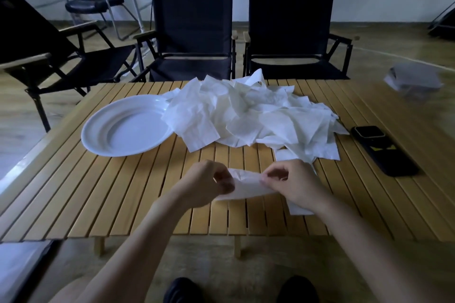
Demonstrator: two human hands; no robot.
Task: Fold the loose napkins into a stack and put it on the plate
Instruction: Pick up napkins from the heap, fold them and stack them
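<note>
A big heap of loose white napkins (248,115) lies across the middle of the slatted wooden table (123,192). To its left rests a white plate (98,135) with nothing on it; a few napkins overlap its right rim. Near the table's front edge, my left hand (204,183) and my right hand (293,183) each pinch an end of one white napkin (246,184), held just above the table between them. Another napkin (299,209) lies flat under my right wrist.
A black phone (384,150) lies at the table's right side. A stack of white packets (413,80) sits at the far right edge. Two dark folding chairs (194,32) stand behind the table, a third at the left. My shoes show below.
</note>
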